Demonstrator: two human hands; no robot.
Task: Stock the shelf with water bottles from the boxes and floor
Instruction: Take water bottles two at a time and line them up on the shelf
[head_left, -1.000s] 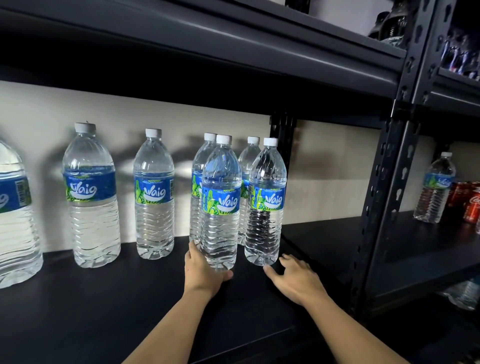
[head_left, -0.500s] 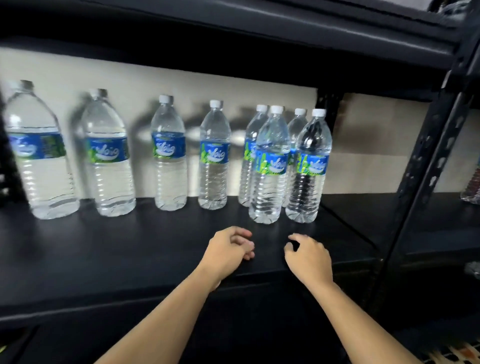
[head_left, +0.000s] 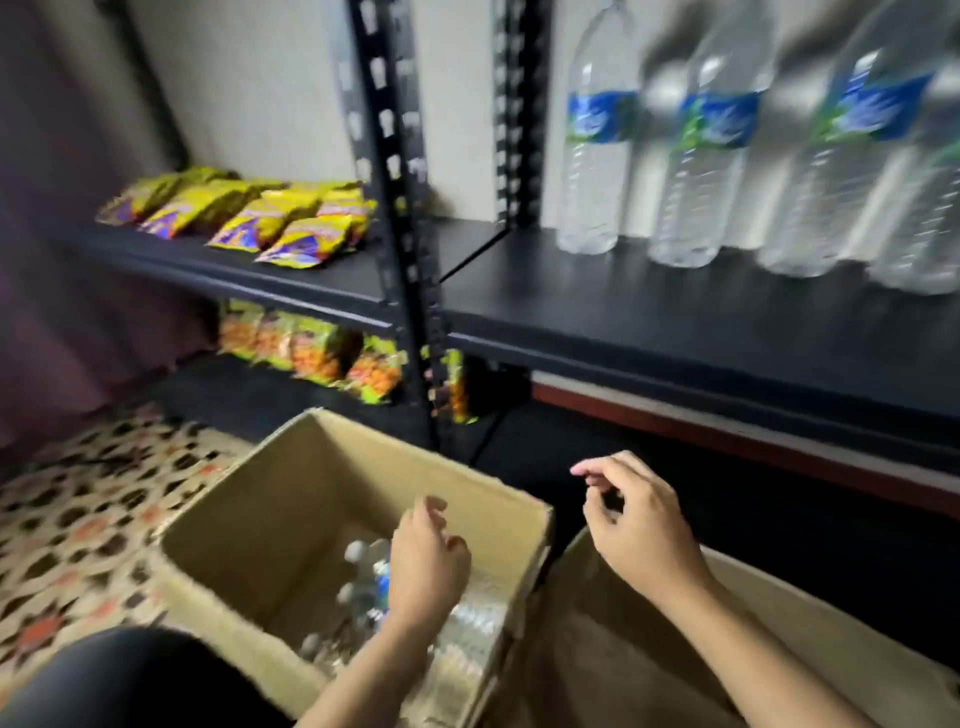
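Note:
An open cardboard box (head_left: 249, 519) stands on the floor in front of me, with several water bottles (head_left: 363, 587) lying inside it, white caps towards the left. My left hand (head_left: 428, 566) hovers over those bottles, fingers loosely curled, holding nothing. My right hand (head_left: 631, 525) hangs above a second cardboard box (head_left: 779, 603) on the right, fingers apart and empty. On the black shelf (head_left: 649, 312) at the upper right stand several tall water bottles (head_left: 597, 140) with blue labels, blurred.
A black shelf upright (head_left: 400, 208) splits the racks. Yellow snack packets (head_left: 270, 218) lie on the left shelf, orange and green packets (head_left: 317, 353) on the one below. Patterned floor tiles (head_left: 78, 530) spread to the left. My dark-clad knee (head_left: 135, 675) is at the bottom left.
My view has swung down and left from the bottle row to the boxes on the floor. Both hands left the shelf edge and now hang over the boxes, empty.

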